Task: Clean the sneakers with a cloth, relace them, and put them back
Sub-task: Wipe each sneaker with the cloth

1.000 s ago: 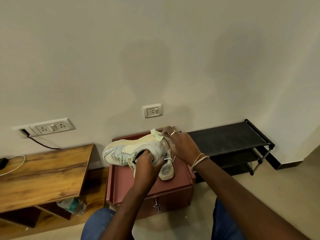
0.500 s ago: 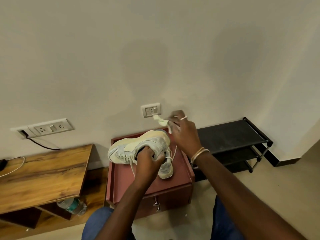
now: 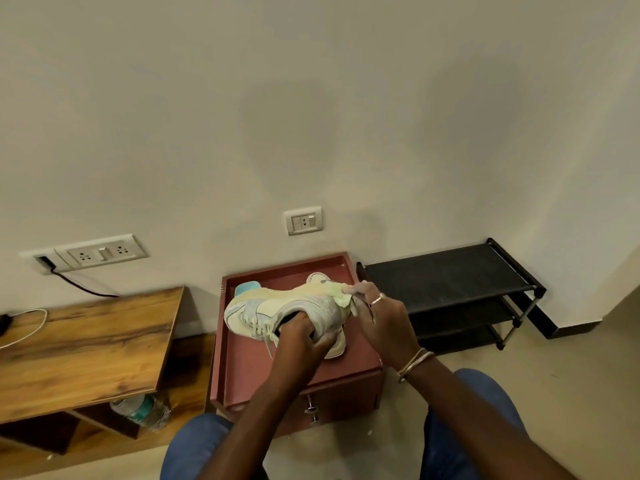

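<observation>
Sneaker [image 3: 277,311] held above the red bench [image 3: 242,372]: I observe left hand [image 3: 301,337] gripping its collar, right hand [image 3: 381,320] fingers [image 3: 356,292] pinching cloth [image 3: 341,294] against the heel.

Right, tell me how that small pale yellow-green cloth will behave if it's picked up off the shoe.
The small pale yellow-green cloth looks floppy: it bunches and folds under the right hand against the cream sneaker. Probably very light, since fingertips alone hold it. It would likely drape and hang limp, not keep any shape.
</observation>
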